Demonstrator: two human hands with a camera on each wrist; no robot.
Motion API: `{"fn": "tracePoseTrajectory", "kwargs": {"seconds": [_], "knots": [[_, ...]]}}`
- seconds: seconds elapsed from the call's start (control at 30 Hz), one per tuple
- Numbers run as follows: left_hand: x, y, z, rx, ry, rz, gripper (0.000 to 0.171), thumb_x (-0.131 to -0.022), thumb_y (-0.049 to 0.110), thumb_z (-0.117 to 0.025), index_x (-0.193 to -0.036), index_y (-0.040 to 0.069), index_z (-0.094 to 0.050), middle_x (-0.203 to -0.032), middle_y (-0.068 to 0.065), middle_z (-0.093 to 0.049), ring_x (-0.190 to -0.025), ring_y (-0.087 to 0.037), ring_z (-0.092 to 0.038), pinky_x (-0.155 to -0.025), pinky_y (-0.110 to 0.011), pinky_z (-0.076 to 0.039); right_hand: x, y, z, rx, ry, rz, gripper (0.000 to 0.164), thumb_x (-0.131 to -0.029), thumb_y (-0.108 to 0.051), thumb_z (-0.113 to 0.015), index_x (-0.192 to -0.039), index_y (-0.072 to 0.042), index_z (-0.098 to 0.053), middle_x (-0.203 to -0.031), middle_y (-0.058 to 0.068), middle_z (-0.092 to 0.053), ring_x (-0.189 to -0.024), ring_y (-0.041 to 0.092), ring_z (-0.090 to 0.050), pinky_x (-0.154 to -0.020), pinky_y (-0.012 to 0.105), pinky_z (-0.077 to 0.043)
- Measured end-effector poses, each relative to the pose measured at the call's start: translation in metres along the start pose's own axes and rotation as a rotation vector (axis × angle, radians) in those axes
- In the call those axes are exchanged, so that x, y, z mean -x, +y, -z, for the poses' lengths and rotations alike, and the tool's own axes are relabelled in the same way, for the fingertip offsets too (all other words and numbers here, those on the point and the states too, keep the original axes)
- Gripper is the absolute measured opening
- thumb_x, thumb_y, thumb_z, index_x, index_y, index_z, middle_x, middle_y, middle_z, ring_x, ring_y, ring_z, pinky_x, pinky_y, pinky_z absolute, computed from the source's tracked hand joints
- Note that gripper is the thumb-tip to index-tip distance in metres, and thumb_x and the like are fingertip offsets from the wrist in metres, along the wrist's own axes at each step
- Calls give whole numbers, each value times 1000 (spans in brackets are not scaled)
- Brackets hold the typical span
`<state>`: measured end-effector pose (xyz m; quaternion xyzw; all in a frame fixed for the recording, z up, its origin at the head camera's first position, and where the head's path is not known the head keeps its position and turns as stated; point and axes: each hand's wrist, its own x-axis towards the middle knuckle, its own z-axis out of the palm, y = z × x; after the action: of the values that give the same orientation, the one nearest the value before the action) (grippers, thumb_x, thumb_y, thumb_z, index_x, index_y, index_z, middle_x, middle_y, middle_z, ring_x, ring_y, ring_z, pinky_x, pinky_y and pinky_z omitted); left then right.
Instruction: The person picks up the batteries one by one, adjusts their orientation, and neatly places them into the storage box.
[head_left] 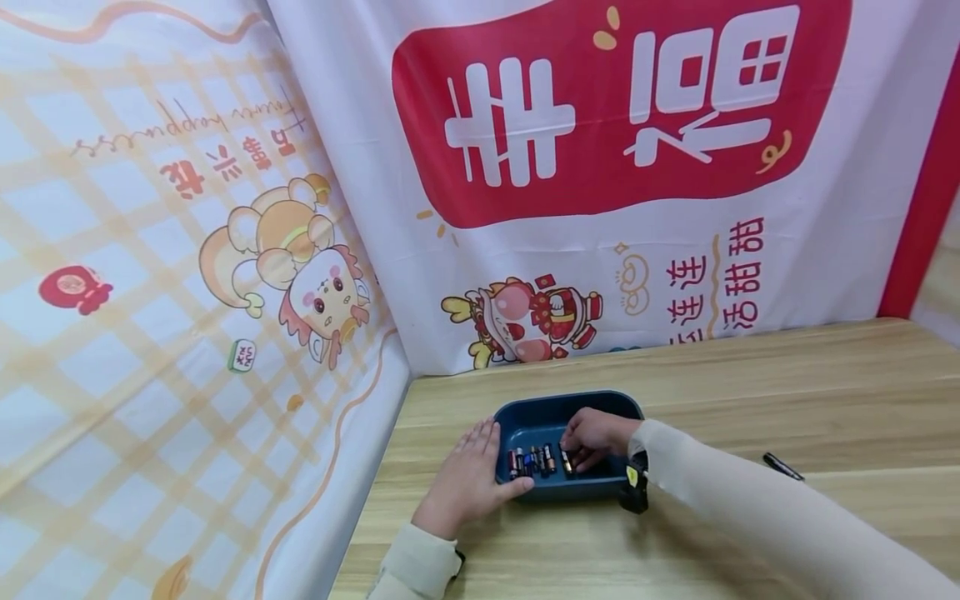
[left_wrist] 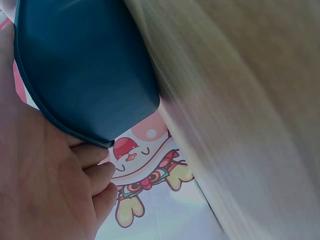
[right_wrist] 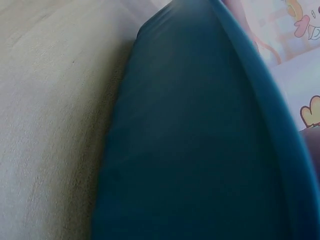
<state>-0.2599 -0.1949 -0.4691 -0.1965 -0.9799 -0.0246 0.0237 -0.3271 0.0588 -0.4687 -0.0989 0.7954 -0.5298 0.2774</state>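
Note:
A dark blue plastic bin (head_left: 540,493) sits on the table, with several small batteries (head_left: 534,461) lying side by side in a row on its floor. My right hand (head_left: 594,435) reaches down into the bin's right part. Its fingers pinch a black-and-gold battery (head_left: 567,462) just right of the row. My left hand (head_left: 471,477) rests on the bin's left end, fingers extended along the rim and thumb over the front edge. The left wrist view shows that palm (left_wrist: 45,170) against the rim. In the right wrist view the bin's outer wall (right_wrist: 190,125) hides the right hand.
A slim black stick-shaped thing (head_left: 783,467) lies on the wooden table (head_left: 840,392) to the right. Printed cloths hang behind (head_left: 360,100) and at the left (head_left: 150,333). A black wrist strap with a yellow label (head_left: 634,479) overlaps the bin's right end.

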Motion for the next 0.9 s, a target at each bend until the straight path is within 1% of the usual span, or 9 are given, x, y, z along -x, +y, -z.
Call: {"fn": "tracePoseTrajectory", "kwargs": {"seconds": [0.13,0.33,0.53,0.73,0.9], "knots": [[0,0,1,-9,4,-2,108,-83,82,-37,-154,2,-21,-160,-13,-19,-146,-29,-15,-116,-45,-17,-2,-3,-3,24,12,-8,12,-95,-2,-58,-96,5,-66,-92,15,-62,-77,28,-63,-68,39,-59],[-1,-2,-2,-8,8,-9,107,-84,81,-38,-154,2,-21,-159,-15,-19,-146,-29,-16,-116,-46,-18,-9,-4,-8,66,35,-31,12,-94,-3,-59,-91,2,-69,-89,14,-64,-74,26,-65,-65,36,-58],[0,-1,-1,-4,4,-11,107,-84,82,-37,-154,2,-22,-159,-14,-19,-146,-29,-16,-115,-46,-19,-8,-10,-11,123,46,-62,11,-94,-4,-60,-92,1,-69,-88,14,-65,-75,26,-66,-66,35,-58],[0,-1,-1,8,11,-15,107,-84,81,-37,-154,2,-22,-159,-14,-19,-146,-29,-16,-115,-46,-19,-10,-13,-14,121,57,-81,10,-94,-4,-60,-91,0,-69,-87,13,-65,-73,25,-66,-64,34,-58],[0,-1,-1,4,5,-10,106,-84,81,-38,-154,3,-21,-160,-12,-18,-146,-27,-14,-116,-44,-17,-13,-12,-14,130,48,-80,10,-94,-4,-61,-91,0,-69,-86,13,-66,-73,25,-67,-64,34,-58]]}}
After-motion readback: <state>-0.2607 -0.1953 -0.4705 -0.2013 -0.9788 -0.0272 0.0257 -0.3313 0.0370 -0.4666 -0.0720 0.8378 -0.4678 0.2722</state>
